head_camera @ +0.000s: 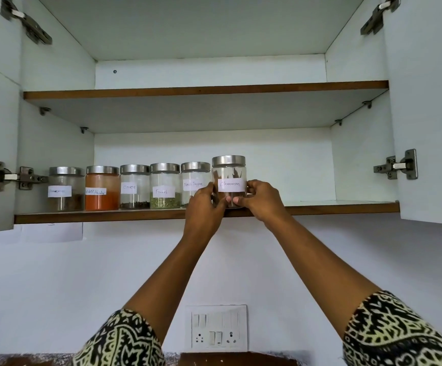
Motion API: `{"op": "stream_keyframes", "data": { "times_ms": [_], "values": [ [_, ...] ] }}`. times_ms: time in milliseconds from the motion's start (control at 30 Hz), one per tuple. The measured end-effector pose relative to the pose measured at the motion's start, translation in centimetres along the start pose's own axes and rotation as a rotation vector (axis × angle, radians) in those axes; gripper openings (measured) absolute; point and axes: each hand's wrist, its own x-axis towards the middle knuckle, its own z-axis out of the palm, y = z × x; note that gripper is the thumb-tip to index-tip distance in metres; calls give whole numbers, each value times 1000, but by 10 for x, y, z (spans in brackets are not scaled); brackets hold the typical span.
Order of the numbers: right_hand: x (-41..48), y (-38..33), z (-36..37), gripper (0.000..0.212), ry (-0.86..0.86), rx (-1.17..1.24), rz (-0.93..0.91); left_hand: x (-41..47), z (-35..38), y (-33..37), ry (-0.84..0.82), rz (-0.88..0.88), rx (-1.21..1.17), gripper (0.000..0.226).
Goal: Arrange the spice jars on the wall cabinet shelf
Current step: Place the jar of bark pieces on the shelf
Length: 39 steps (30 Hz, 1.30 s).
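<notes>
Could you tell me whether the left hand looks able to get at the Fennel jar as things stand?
Probably yes: the left hand, now on the Cinnamon jar, would have to let go, but the Fennel jar stands at the open shelf front nearby.

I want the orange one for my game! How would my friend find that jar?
Look at the lower shelf of the open wall cabinet. Six jars stand in a row there; count to the second from the left. That orange jar alone is filled nearly to its lid with orange powder.

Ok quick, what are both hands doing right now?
Left hand: closed on the cinnamon jar.
Right hand: closed on the same jar, from the other side.
</notes>
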Motion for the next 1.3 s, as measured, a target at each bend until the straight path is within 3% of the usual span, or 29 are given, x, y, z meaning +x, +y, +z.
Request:
{"op": "stream_keyframes", "data": {
  "times_ms": [200, 333, 467, 567, 733, 1300],
  "values": [
    [4, 2, 3, 54, 27, -163, -29, -1, 3, 3, -20, 22, 147, 39],
    [-26, 14, 4, 55, 181, -585, -322, -29, 2, -2, -17, 202, 446, 56],
    [-45, 35, 15, 57, 83, -804, -444, -51, 8, -14, -116, 269, 649, 65],
    [-42, 39, 20, 57, 47, -832, -417, -49, 12, -18, -152, 244, 684, 72],
    [-33, 39, 23, 55, 10, -846, -376, -41, 9, -10, -217, 200, 721, 57],
    [-22, 24, 18, 50, -67, -869, -305, -22, 1, 6, -394, 112, 726, 54]
  ]
}}
